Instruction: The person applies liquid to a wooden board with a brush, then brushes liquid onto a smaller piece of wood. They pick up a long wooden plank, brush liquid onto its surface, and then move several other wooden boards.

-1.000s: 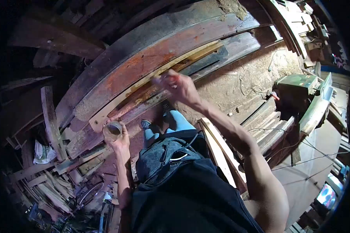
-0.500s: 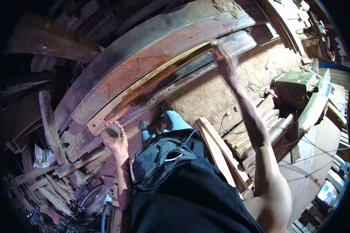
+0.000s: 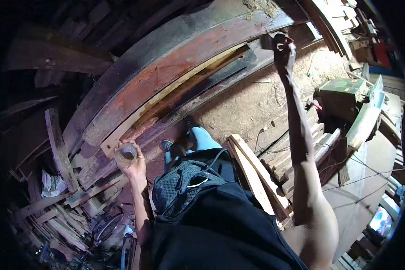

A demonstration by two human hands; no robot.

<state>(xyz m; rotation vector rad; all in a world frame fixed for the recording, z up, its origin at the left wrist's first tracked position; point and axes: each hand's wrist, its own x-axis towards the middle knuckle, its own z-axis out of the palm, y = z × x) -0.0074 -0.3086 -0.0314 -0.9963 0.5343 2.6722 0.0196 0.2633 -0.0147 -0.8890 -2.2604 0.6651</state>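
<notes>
My left hand is wrapped round a clear round cup, whose open top faces up; its contents are hard to make out. With my arm stretched far forward, my right hand is closed round the handle of a brush-like tool, its head over the far end of the boards. Below that tool lies a dark wooden board beside a light wooden strip. A long reddish plank runs behind them.
Pale cut boards lean beside my right hip. A green-topped machine stands at the right, near stacked slats and loose cables. Scrap wood is piled at the lower left. Sawdust covers the floor.
My right hand has moved forward and to the right with the tool, along the boards. My left hand and the cup have shifted slightly left.
</notes>
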